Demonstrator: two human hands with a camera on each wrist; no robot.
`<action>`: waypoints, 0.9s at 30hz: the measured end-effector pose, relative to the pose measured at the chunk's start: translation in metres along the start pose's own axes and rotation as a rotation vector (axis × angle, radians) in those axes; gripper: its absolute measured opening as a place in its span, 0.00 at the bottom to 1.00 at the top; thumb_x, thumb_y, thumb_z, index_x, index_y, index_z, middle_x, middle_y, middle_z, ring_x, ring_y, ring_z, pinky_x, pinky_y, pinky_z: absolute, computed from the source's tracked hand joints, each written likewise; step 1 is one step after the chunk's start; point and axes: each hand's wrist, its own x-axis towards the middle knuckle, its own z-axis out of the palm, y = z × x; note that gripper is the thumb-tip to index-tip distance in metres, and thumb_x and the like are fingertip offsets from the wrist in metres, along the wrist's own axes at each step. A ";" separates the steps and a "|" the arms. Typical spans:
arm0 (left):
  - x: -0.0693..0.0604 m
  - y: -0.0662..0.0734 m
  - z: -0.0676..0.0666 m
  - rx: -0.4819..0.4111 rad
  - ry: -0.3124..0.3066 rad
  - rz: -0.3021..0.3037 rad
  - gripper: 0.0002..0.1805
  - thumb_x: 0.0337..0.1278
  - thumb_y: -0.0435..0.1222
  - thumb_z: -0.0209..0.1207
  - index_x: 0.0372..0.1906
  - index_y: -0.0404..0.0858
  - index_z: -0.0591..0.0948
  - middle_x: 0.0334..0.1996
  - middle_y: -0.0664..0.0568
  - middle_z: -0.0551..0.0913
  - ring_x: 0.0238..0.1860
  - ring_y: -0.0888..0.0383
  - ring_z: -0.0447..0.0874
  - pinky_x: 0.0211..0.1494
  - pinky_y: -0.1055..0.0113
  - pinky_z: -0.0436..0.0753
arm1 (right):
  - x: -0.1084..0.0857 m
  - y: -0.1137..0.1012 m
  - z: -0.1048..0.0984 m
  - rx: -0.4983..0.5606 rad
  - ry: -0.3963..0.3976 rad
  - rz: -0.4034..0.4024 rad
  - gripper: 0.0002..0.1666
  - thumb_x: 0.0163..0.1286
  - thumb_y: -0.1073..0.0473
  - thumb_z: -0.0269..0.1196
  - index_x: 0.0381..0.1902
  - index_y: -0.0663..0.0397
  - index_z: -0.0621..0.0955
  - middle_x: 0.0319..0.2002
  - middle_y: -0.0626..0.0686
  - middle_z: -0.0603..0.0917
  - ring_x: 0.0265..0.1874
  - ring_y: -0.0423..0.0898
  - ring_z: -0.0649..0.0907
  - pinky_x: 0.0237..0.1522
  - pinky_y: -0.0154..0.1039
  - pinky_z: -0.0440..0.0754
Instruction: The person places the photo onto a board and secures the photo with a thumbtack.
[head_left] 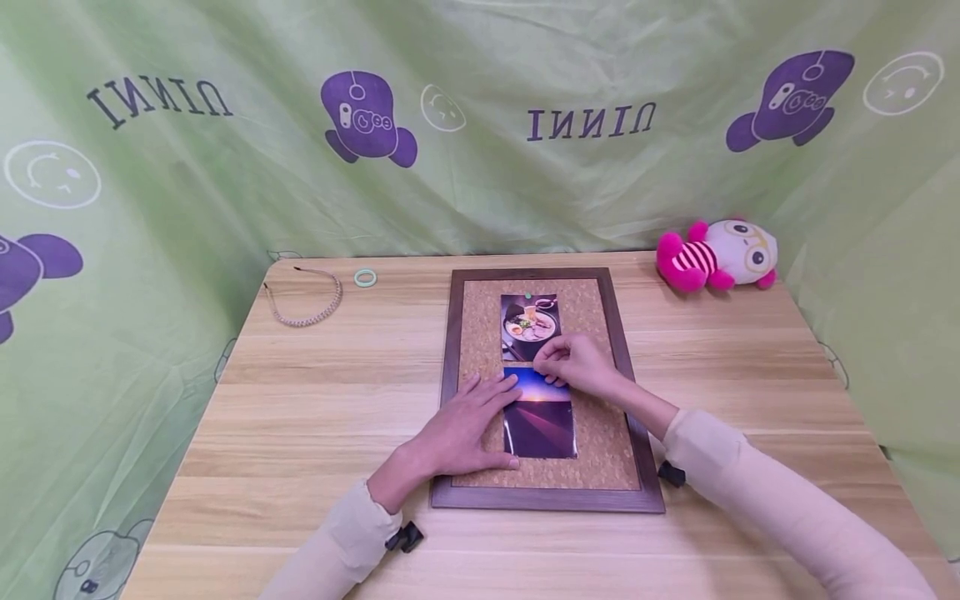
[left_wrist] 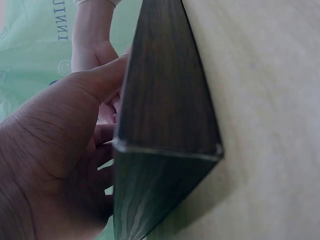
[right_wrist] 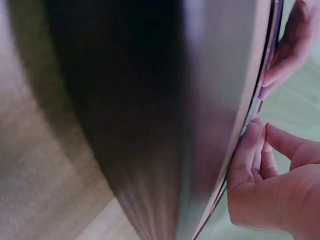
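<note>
A cork board (head_left: 480, 333) in a dark wooden frame (head_left: 547, 498) lies on the table. Pinned to its upper part by a green pushpin (head_left: 528, 296) is a photo of a ramen bowl (head_left: 530, 327). Just below lies a sunset photo (head_left: 538, 429). My left hand (head_left: 467, 427) rests on this photo's left side, fingers spread and thumb by its lower edge. At the photo's top edge, my right hand (head_left: 576, 364) pinches what looks like a pushpin, mostly hidden by the fingertips. In the right wrist view, thumb and index finger (right_wrist: 245, 155) meet at the board's surface.
A beaded headband (head_left: 307, 321) and a mint-green ring (head_left: 365, 277) lie at the back left of the table. A pink and white plush toy (head_left: 720, 257) sits at the back right. Green printed cloth (head_left: 480, 183) hangs around the table.
</note>
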 end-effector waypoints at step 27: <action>0.000 0.001 0.000 0.015 -0.007 -0.002 0.57 0.64 0.64 0.73 0.86 0.37 0.66 0.88 0.44 0.61 0.90 0.46 0.52 0.92 0.46 0.48 | 0.004 0.009 0.007 -0.249 0.097 -0.039 0.06 0.70 0.63 0.74 0.31 0.55 0.91 0.23 0.46 0.86 0.17 0.37 0.80 0.22 0.31 0.76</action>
